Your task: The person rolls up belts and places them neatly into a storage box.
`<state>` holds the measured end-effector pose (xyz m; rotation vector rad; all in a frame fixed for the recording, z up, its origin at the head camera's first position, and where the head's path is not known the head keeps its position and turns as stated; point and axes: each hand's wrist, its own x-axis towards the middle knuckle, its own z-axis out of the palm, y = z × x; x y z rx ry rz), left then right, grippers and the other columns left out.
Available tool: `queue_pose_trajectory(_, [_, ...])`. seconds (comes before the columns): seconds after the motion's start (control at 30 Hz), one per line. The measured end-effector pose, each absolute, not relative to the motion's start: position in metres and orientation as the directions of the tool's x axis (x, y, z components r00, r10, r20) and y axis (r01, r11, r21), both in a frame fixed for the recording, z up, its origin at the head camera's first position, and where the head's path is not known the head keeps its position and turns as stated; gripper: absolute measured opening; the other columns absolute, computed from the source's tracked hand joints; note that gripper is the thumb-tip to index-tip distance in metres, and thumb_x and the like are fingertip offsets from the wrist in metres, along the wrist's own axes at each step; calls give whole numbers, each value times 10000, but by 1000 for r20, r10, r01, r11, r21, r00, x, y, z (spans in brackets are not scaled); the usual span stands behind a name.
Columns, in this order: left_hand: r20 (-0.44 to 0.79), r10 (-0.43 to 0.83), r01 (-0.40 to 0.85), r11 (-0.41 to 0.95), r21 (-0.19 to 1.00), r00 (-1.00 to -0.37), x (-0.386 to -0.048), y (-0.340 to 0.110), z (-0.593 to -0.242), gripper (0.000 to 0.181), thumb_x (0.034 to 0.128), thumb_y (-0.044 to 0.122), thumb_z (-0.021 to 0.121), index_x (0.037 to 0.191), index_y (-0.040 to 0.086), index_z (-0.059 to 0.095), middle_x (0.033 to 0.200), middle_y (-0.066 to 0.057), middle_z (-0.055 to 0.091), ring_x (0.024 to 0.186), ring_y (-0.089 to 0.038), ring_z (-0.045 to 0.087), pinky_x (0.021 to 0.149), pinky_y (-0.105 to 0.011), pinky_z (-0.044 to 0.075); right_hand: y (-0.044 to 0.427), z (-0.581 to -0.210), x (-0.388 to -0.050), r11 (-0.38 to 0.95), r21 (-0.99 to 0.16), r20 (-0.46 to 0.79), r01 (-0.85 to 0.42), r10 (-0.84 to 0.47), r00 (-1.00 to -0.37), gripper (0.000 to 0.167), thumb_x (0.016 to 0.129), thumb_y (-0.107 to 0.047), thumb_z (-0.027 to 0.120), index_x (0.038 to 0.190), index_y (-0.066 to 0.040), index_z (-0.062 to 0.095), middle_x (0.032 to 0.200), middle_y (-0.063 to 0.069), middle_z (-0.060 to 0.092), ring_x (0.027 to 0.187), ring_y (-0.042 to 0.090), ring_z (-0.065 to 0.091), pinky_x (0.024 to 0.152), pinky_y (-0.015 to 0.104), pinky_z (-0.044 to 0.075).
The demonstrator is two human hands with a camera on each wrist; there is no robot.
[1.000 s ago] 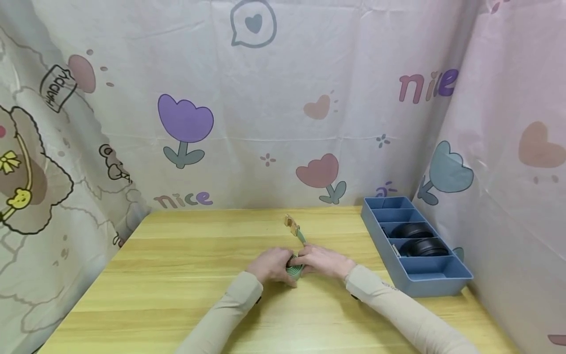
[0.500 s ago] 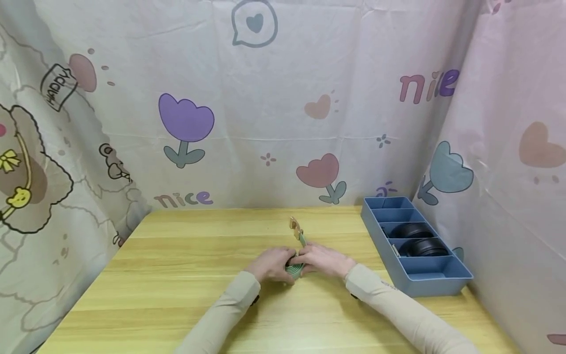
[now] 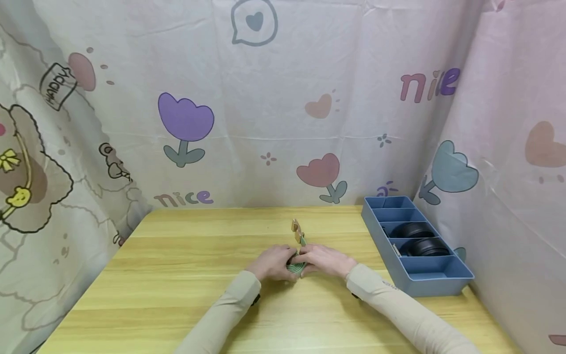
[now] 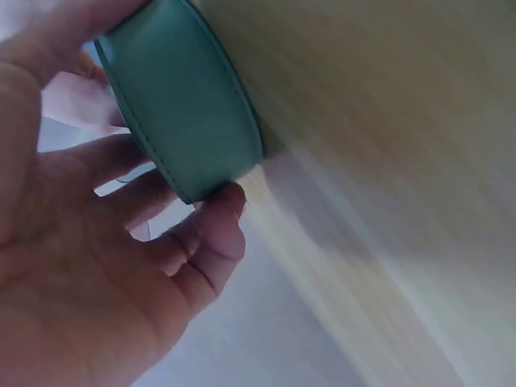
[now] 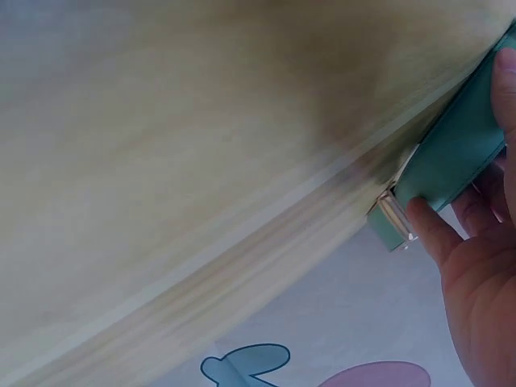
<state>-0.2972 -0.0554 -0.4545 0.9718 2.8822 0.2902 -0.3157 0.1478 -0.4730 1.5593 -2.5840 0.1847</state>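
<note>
In the head view a green belt is rolled into a coil that stands on its edge on the table. My left hand grips the coil from the left, its fingers curled round the smooth outer layer of the belt in the left wrist view. From the right, my right hand holds the same coil, with fingers over its top. The gold buckle sticks out beyond the hands on a short free end. In the right wrist view, fingers and thumb press the belt. Part of the coil is hidden by the hands.
A blue divided box stands on the right of the wooden table. Two of its compartments hold black coiled belts. Printed curtains hang behind and at both sides.
The buckle end has swung slightly right and come nearer to the hands. Both hands keep their hold on the coil and have barely shifted.
</note>
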Motion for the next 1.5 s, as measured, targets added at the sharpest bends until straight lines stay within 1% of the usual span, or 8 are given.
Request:
queue_pose_trajectory(0.27, [21,533,527,829,187,-846,-295,-49,-453,499,716,602,776,824,162,565,727,49,533,612,-93,473,525,-243,398,147,-474,-318,482,-24,153,-876,-864,-480,370,896,-433,604,1224,-268,650,1027,-91,638,873,14,536,791,176,484])
queue_pose_trajectory(0.5, [5,637,624,754,204,-771,-306,-56,-459,459,697,441,835,995,185,597,884,72,586,792,-90,514,698,-243,440,150,-477,-318,490,-66,161,-869,-854,-494,438,869,-423,664,1262,-230,640,1197,-17,616,1038,93,583,904,254,501])
queue_pose_trajectory(0.73, [4,578,561,791,244,-816,-303,-51,-452,436,691,540,819,752,181,579,657,73,534,552,-61,451,501,-217,401,149,-474,-318,498,-61,167,-865,-849,-501,409,862,-414,661,1234,-242,660,1128,-25,615,967,73,555,842,205,496])
queue_pose_trajectory(0.87, [8,616,600,765,232,-788,-305,-52,-454,359,700,425,819,896,194,626,756,83,573,643,-56,486,581,-212,423,149,-475,-318,502,-70,159,-862,-848,-506,405,849,-432,671,1209,-245,669,1225,-7,592,1070,100,563,923,230,489])
queue_pose_trajectory(0.97, [0,624,601,753,269,-782,-306,-53,-454,453,687,430,853,1002,183,639,816,80,596,694,-58,504,633,-210,434,149,-475,-317,505,-62,157,-861,-847,-508,424,840,-450,673,1213,-247,668,1327,33,546,1174,138,546,972,259,485])
queue_pose_trajectory(1.17, [19,565,549,792,265,-825,-306,-51,-457,488,687,604,798,809,169,616,652,76,522,562,-62,430,519,-217,380,149,-474,-316,535,-60,164,-843,-828,-537,408,853,-379,697,1227,-216,677,1530,193,369,1427,334,347,1040,385,460])
queue_pose_trajectory(1.3, [9,577,556,783,280,-817,-308,-51,-461,449,715,534,799,908,168,624,711,89,538,608,-58,452,557,-220,397,148,-475,-316,556,-115,130,-823,-813,-568,390,864,-403,699,1210,-226,686,1602,226,201,1479,374,224,1076,410,418])
queue_pose_trajectory(1.5, [8,599,556,739,381,-801,-310,-57,-462,598,709,463,838,1139,122,598,918,57,626,761,-63,538,693,-220,471,145,-475,-316,563,-184,143,-805,-795,-589,350,850,-391,728,1161,-233,705,1622,220,113,1358,329,457,995,334,489])
